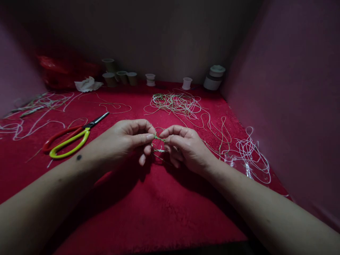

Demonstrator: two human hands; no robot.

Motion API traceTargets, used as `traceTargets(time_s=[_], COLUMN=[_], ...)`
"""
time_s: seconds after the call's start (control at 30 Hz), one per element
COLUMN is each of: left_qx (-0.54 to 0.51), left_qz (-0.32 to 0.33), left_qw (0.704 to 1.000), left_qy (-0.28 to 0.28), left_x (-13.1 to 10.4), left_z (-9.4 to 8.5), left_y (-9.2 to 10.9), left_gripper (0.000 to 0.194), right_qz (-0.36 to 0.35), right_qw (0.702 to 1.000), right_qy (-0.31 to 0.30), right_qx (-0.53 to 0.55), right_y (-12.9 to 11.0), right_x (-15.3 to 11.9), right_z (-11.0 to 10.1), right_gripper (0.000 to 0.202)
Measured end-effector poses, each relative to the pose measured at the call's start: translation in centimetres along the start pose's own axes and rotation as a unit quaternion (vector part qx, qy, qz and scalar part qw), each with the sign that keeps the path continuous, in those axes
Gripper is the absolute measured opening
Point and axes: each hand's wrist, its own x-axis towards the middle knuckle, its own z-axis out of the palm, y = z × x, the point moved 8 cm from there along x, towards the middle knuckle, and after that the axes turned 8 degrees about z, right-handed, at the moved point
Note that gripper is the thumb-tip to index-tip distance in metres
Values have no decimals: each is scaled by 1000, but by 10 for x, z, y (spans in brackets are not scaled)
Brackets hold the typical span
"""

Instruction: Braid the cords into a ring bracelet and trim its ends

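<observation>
Between my two hands runs a short piece of knotted green cord (159, 138), held just above the red cloth. My left hand (132, 136) pinches its left end between thumb and forefinger. The right end is pinched the same way by my right hand (180, 141). Below the cord, a pale braided stretch of string (159, 151) spans the gap between my lower fingers; whether it joins the green piece I cannot tell. To the left of my left hand lie scissors (75, 136) with one red and one yellow handle, blades pointing away to the right.
A tangle of green and white cord (175, 104) lies beyond my hands. White cord (252, 156) coils at the right, more strings (39, 106) at the left. Along the back wall stand several spools (150, 80), a lidded jar (214, 78), crumpled tissue (88, 84) and a red bag (61, 71).
</observation>
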Motion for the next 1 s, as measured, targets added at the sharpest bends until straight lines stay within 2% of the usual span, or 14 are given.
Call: traceTargets(time_s=[0.27,0.43,0.7,0.87,1.0], left_qx=[5,18,60,83,93], left_qz=[-12,-12,-22,1,29], left_qw=[1000,1000,997,996,994], left_qy=[1,-5,-30,-39,-44], left_x=[-1,-1,-5,-4,-4], left_z=[1,1,5,8,8], left_y=[1,2,7,13,15], left_gripper=[6,5,5,3,2], right_qz=[16,19,35,41,42], right_qw=[998,998,999,998,998], right_qy=[30,31,18,10,-5], right_qx=[-50,-44,-39,-35,-44], right_y=[1,2,4,3,4], right_x=[-1,-1,-1,-2,-2], right_z=[-1,-2,-2,-1,2], right_gripper=[11,5,6,2,14])
